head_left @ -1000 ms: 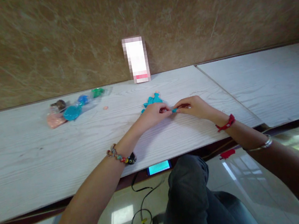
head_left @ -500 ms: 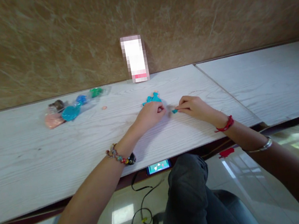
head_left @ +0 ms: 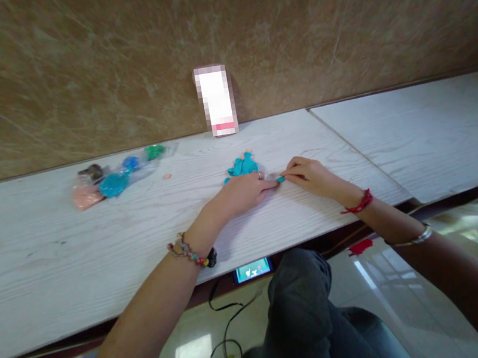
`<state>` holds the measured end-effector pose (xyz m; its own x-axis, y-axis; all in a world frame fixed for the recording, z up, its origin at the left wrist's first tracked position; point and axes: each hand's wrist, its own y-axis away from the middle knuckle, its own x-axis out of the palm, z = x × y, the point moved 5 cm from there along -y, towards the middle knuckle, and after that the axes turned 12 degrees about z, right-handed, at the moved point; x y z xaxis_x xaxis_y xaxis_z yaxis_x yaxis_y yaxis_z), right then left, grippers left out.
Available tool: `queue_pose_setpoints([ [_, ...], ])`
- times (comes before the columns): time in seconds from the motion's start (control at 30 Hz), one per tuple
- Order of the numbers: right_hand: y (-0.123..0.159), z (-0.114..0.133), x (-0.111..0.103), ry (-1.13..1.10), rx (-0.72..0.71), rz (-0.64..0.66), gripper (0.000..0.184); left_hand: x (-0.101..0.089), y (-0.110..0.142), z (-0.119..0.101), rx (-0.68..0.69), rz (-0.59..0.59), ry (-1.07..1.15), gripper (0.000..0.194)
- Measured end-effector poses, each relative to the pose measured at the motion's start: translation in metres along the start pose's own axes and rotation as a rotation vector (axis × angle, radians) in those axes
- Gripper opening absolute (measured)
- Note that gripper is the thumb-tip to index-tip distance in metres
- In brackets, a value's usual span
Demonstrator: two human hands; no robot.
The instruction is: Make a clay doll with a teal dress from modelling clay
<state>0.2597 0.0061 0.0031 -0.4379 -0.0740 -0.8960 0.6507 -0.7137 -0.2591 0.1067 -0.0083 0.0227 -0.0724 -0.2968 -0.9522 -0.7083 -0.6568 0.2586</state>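
Note:
A small piece of turquoise modelling clay (head_left: pixel 281 179) lies between my two hands, low over the white table. My right hand (head_left: pixel 311 175) pinches its right end between thumb and fingertips. From the other side, my left hand (head_left: pixel 245 192) reaches in with its fingers drawn together, and its fingertips meet the left end of the piece. Just beyond the left hand rests a flat turquoise clay shape (head_left: pixel 242 165) with several lobes and small peach-coloured bits at its top. Part of that shape is hidden behind my left hand.
Bagged clay in peach (head_left: pixel 87 196), turquoise (head_left: pixel 114 185), brown, blue and green lies at the back left. Near it is a tiny peach clay disc (head_left: pixel 167 176). A blurred-out phone-like object (head_left: pixel 216 101) leans on the marbled wall. A lit phone (head_left: pixel 252 270) sits below the table edge.
My left hand has moved right and stretched its fingers to the small clay piece, closing the gap. More of the flat turquoise shape shows. My right hand keeps its pinch.

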Motion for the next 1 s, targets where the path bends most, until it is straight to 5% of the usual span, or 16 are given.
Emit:
queue_pose_setpoints([
  [0.23,0.005,0.018,-0.002,0.126,-0.073,0.032,0.03,-0.003,0.001,-0.001,0.067,-0.007,0.059,0.035],
  [0.37,0.007,0.025,-0.005,0.167,-0.093,0.023,0.028,-0.013,0.003,0.006,0.133,-0.122,0.152,0.036],
  [0.47,0.007,0.029,-0.003,0.17,-0.144,0.034,0.028,-0.018,0.004,0.021,0.052,-0.196,0.111,0.034],
  [0.63,0.006,0.027,0.004,0.159,-0.223,0.071,0.026,-0.015,0.007,0.035,-0.067,-0.17,-0.029,0.033],
  [1.0,0.009,0.03,0.003,0.224,-0.11,0.098,0.027,-0.008,0.006,0.022,0.056,-0.136,-0.109,0.031],
])
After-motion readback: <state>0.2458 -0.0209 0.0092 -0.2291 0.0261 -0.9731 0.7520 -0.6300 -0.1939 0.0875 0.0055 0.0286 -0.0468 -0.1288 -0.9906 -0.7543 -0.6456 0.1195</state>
